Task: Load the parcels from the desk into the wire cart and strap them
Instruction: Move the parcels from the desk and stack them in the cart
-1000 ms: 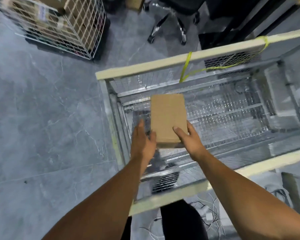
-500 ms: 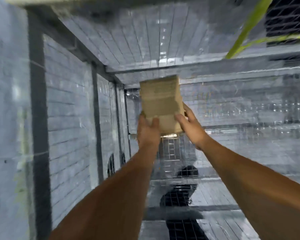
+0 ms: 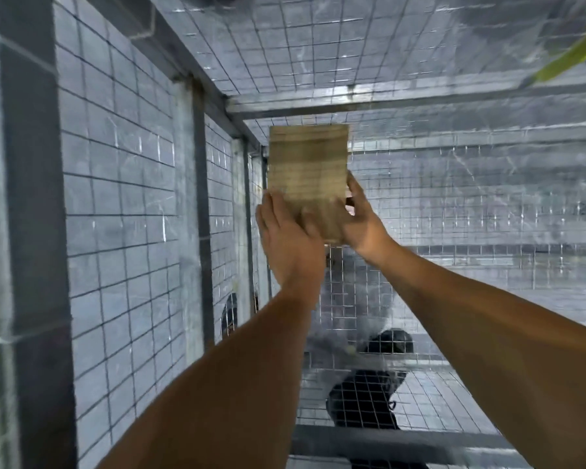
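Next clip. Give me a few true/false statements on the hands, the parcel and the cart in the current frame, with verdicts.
1. Both hands hold the cardboard parcel. True: the left hand and the right hand grip its near end.
2. The yellow-green strap is wrapped round the parcel. False: it shows only at the upper right corner, apart from the parcel.
3. The hands are inside the wire cart. True: its mesh walls stand to the left and ahead.
4. A second parcel lies in the cart. False: only the held one is visible.
5. A dark shoe shows through the mesh. True.
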### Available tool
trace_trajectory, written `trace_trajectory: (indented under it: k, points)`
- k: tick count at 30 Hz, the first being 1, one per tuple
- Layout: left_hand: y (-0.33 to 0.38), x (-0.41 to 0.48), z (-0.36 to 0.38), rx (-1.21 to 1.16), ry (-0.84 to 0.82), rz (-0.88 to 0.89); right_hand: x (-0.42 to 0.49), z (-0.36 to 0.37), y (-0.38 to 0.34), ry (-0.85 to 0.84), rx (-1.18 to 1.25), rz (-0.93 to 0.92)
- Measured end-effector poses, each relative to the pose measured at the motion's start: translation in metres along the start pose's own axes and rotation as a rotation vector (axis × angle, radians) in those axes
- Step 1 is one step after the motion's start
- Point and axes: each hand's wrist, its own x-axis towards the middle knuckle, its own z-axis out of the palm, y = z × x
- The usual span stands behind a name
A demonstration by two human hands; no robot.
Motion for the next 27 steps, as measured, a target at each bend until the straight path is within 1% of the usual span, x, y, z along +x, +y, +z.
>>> trace_trajectory:
  k: [2,5,8,10,13,18,20,23,25,27]
  points:
    - [-0.005,-0.019,-0.001,0.062,0.009,0.012,0.008,0.013,-0.011,-0.01,-0.042,-0.032]
    - [-0.016,-0.049,0.001,0.095,-0.045,-0.052,0.026,0.026,-0.025,0.02,-0.073,0.032]
    - [-0.02,-0.061,-0.002,0.125,-0.122,-0.043,0.032,0.028,-0.026,-0.008,-0.066,0.105]
    - [-0.015,-0.062,-0.015,0.162,-0.177,-0.038,0.021,0.02,-0.031,-0.006,-0.067,0.144]
    - [0.011,-0.065,-0.059,0.218,-0.24,-0.015,-0.02,-0.007,-0.061,0.009,-0.01,0.201]
    - [0.085,-0.086,-0.159,0.25,-0.352,0.055,-0.151,-0.069,-0.119,0.2,-0.21,0.287]
    - [0.109,-0.099,-0.196,0.288,-0.419,0.135,-0.211,-0.09,-0.142,0.26,-0.241,0.312]
    - [0.149,-0.127,-0.249,0.334,-0.526,0.344,-0.303,-0.119,-0.177,0.399,-0.327,0.31]
    - [0.174,-0.154,-0.283,0.292,-0.504,0.503,-0.364,-0.13,-0.2,0.505,-0.399,0.286]
    - [0.194,-0.184,-0.312,0.269,-0.53,0.659,-0.425,-0.132,-0.217,0.623,-0.442,0.285]
